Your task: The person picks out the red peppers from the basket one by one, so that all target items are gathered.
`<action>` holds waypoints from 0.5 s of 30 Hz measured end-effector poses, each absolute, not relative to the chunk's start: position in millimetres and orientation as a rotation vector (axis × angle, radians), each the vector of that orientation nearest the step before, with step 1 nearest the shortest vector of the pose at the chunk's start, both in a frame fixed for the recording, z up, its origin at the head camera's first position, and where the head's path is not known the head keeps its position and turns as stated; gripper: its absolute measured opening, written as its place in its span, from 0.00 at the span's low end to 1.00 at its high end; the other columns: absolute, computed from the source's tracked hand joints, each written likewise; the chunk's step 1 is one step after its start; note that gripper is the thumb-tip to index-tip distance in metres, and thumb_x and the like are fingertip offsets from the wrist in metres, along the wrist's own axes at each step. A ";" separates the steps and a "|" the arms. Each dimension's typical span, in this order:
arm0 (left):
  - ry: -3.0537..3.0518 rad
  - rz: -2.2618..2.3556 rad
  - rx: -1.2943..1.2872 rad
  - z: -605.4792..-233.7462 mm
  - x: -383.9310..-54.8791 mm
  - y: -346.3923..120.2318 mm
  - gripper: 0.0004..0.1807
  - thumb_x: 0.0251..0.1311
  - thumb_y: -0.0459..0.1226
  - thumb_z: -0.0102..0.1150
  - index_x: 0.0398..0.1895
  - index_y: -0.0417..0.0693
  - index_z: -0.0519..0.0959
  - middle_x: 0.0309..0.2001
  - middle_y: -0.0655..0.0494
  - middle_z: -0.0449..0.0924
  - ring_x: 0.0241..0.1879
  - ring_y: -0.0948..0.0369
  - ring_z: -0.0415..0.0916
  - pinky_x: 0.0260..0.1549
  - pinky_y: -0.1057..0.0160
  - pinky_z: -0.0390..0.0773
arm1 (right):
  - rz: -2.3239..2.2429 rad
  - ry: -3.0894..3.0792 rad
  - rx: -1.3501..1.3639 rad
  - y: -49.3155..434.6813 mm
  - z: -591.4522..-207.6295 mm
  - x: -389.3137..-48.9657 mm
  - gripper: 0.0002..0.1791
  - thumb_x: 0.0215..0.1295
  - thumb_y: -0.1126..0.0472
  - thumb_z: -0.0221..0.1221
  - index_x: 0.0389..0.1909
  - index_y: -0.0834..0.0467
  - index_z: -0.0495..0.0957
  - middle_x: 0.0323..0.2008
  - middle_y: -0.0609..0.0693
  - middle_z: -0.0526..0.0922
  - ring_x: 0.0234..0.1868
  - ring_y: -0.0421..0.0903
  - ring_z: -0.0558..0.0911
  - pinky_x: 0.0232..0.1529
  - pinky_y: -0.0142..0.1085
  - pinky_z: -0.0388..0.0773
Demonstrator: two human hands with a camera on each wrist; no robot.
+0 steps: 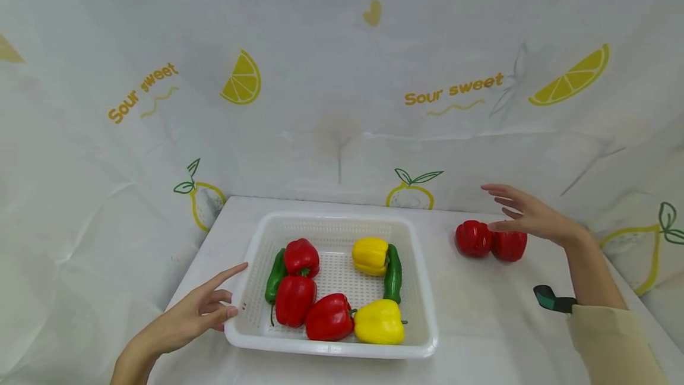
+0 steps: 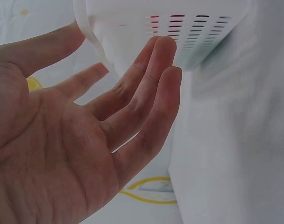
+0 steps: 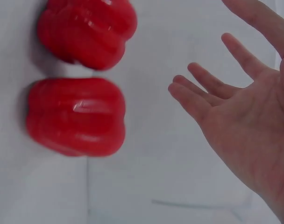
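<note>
A white plastic basket (image 1: 331, 350) holds several peppers: red bell peppers (image 1: 295, 302), yellow bell peppers (image 1: 379, 321) and two long green peppers (image 1: 392, 274). Beside its left wall is my left hand (image 1: 187, 316), fingers loosely extended, thumb and fingertips right at the rim; the left wrist view shows the palm holding nothing beside the slotted wall. My right hand (image 1: 540, 218) hovers with spread fingers by two red bell peppers, the left one (image 1: 473, 239) and the right one (image 1: 509, 246). In the right wrist view, this hand (image 3: 244, 102) is apart from both peppers, its palm bare.
A white table (image 1: 481, 319) carries the basket and the two loose peppers. Behind and around it hangs a white sheet (image 1: 331, 76) printed with lemons and "Sour sweet". A dark strap end (image 1: 553, 300) sticks out near the right sleeve (image 1: 611, 343).
</note>
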State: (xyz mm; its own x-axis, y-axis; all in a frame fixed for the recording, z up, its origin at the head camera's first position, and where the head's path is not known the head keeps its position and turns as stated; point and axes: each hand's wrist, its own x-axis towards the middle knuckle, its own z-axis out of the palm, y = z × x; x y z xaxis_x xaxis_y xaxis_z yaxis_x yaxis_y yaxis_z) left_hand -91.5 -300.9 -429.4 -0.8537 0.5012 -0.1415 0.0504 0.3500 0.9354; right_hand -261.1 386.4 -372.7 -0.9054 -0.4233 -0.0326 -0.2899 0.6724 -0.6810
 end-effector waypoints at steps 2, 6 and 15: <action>2.217 1.510 0.485 -429.8 -91.3 -300.7 0.43 0.81 0.36 0.56 0.90 0.49 0.46 0.57 0.33 0.82 0.52 0.65 0.88 0.47 0.62 0.91 | -1.043 2.695 -0.605 375.5 -368.1 -260.5 0.51 0.65 0.56 0.73 0.84 0.56 0.56 0.83 0.66 0.57 0.79 0.76 0.62 0.55 0.18 0.73; 2.222 1.508 0.481 -430.1 -90.5 -300.3 0.43 0.81 0.36 0.57 0.90 0.49 0.46 0.57 0.33 0.82 0.51 0.65 0.88 0.46 0.62 0.91 | -1.073 2.667 -0.679 354.0 -361.1 -260.5 0.50 0.66 0.57 0.73 0.84 0.55 0.57 0.84 0.64 0.58 0.80 0.75 0.63 0.58 0.17 0.73; 2.224 1.501 0.453 -430.2 -91.8 -299.7 0.43 0.81 0.37 0.57 0.90 0.50 0.45 0.58 0.33 0.82 0.51 0.66 0.88 0.46 0.62 0.91 | -1.092 2.623 -0.750 311.7 -351.0 -263.6 0.47 0.67 0.56 0.73 0.83 0.53 0.61 0.82 0.60 0.63 0.80 0.69 0.67 0.68 0.27 0.78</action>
State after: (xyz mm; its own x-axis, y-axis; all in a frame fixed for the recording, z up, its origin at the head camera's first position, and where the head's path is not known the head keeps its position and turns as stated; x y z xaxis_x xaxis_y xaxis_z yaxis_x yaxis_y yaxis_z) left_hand -91.8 -299.7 -430.2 -0.8597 0.4858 -0.1580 0.0351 0.3647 0.9305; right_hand -263.6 311.7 -351.0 -0.8505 -0.5259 0.0074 -0.3758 0.5979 -0.7080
